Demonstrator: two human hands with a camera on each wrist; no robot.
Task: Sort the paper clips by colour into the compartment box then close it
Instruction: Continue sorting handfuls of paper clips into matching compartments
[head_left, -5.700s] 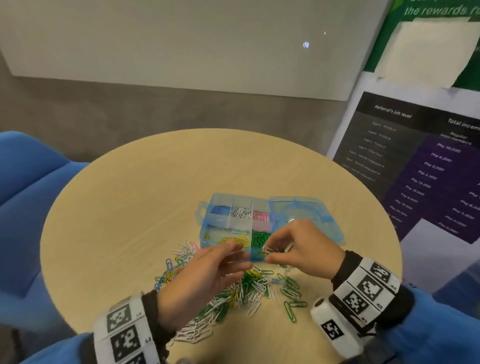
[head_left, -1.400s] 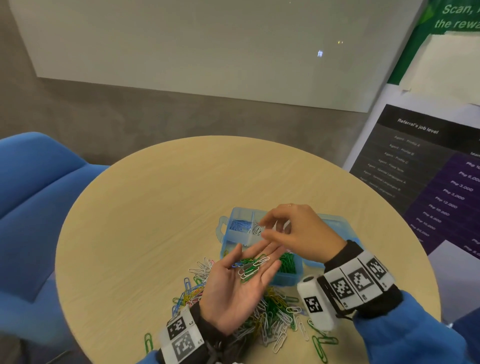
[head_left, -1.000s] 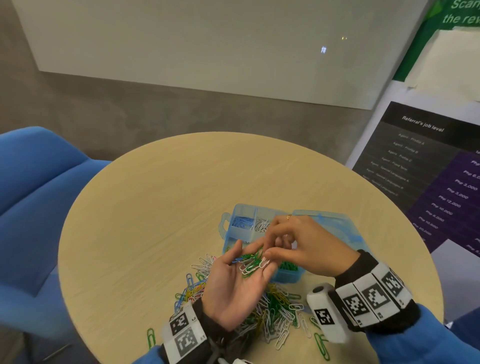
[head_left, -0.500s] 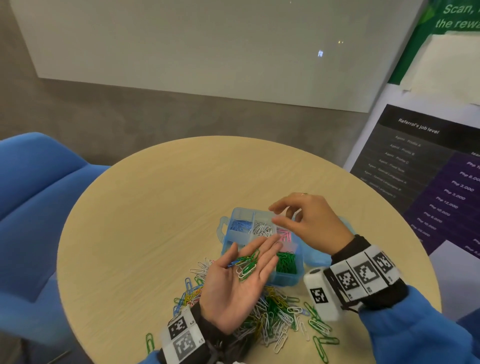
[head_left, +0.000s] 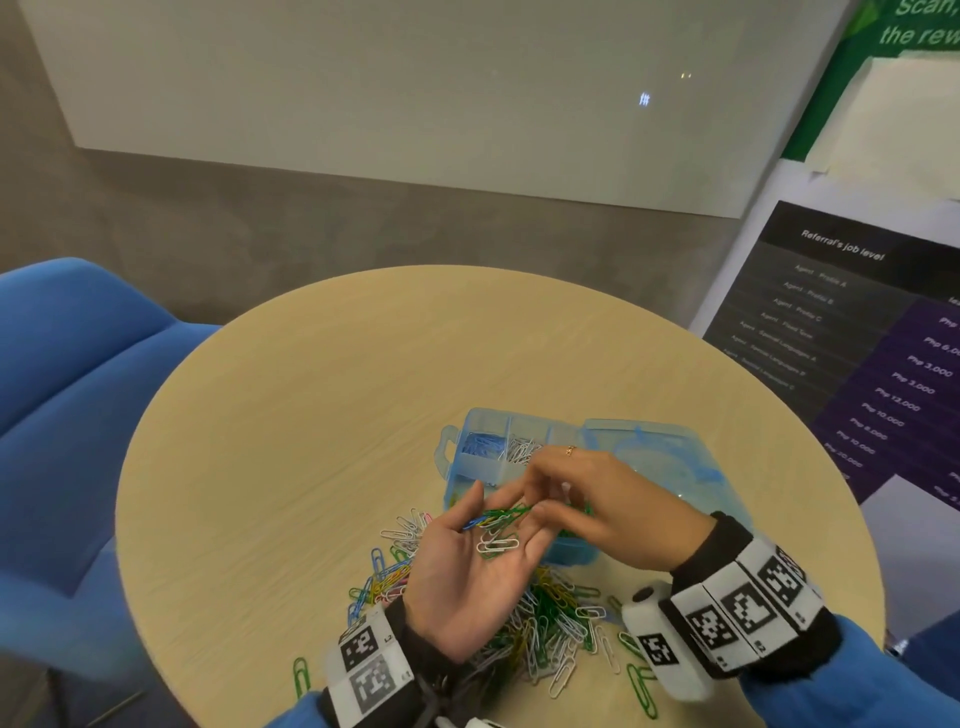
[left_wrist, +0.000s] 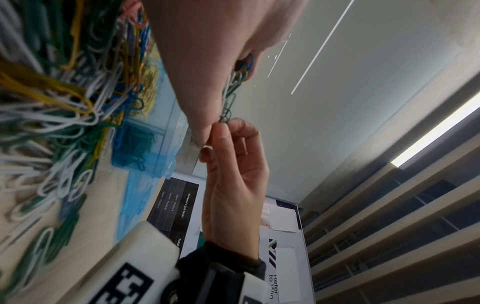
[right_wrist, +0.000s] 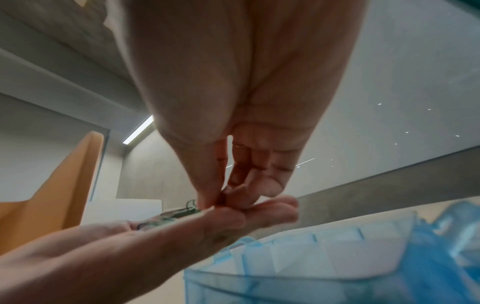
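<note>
My left hand (head_left: 506, 545) lies palm up above the table, carrying several green, white and blue paper clips (head_left: 496, 525) on its fingers. My right hand (head_left: 535, 508) reaches over it and pinches a green clip (left_wrist: 225, 115) at the left fingertips between thumb and forefinger. Behind the hands, the light blue compartment box (head_left: 470, 470) stands with its lid (head_left: 649, 452) folded out to the right. Blue clips (head_left: 480, 446) and white clips (head_left: 522, 449) fill its back compartments. The right hand hides the other compartments. A mixed pile of clips (head_left: 540, 618) lies beneath my left wrist.
The round wooden table (head_left: 311, 415) has bare surface on its left and far halves. Stray green clips (head_left: 300, 675) lie near the front edge. A blue chair (head_left: 62, 389) stands to the left and a poster board (head_left: 857, 338) leans at the right.
My right hand has come back from over the box's back row to the left palm and now pinches a green clip there. The left hand stays palm up.
</note>
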